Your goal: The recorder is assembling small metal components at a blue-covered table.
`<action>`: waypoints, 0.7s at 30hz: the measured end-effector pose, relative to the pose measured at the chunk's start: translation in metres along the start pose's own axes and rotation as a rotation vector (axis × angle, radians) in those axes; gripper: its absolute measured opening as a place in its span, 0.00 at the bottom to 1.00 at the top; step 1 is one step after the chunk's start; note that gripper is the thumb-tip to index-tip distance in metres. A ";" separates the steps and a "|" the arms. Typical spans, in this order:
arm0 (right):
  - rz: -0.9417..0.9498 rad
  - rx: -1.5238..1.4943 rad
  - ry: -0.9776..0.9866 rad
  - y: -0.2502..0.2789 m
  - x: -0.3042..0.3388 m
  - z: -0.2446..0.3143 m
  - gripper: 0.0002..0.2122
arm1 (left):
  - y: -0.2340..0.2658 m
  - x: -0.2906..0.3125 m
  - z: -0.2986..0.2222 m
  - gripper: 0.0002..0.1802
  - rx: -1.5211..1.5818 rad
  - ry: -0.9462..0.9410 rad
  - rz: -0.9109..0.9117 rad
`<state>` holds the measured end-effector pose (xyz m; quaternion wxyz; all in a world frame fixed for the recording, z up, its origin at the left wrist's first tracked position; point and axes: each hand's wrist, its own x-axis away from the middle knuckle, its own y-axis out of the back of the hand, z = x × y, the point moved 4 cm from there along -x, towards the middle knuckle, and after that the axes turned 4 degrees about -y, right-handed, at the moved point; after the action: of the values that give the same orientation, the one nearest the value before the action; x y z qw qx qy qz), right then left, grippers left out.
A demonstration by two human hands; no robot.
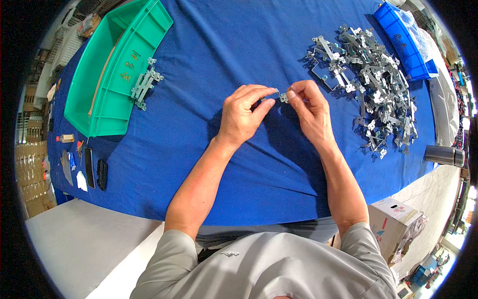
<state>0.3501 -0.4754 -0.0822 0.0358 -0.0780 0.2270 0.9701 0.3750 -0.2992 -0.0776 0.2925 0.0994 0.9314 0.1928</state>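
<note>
Above the middle of the blue cloth, a small silver metal bracket [283, 97] is held up between my two hands. My left hand [244, 110] pinches its left end between thumb and forefinger. On the other side, my right hand [311, 105] grips the right end with closed fingertips, which hide part of it. A large heap of similar metal brackets [378, 84] lies to the right. A smaller stack of brackets [145, 85] rests at the left, beside a green plastic bin [107, 109].
A blue crate [406, 42] with clear plastic stands at the far right, and a dark metal flask [444, 155] at the right edge. Near the left edge lie a phone-like black object [89, 167], a black case [102, 174] and a small bottle [65, 138]. A cardboard box [393, 219] sits below the table.
</note>
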 end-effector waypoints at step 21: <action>0.269 -0.251 -0.047 -0.015 0.006 0.007 0.08 | 0.008 0.005 0.020 0.13 0.474 0.257 -0.094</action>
<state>0.3450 -0.4591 -0.0838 -0.0992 -0.0283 0.1116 0.9884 0.3835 -0.2846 -0.0917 0.1489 0.0965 0.9836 -0.0335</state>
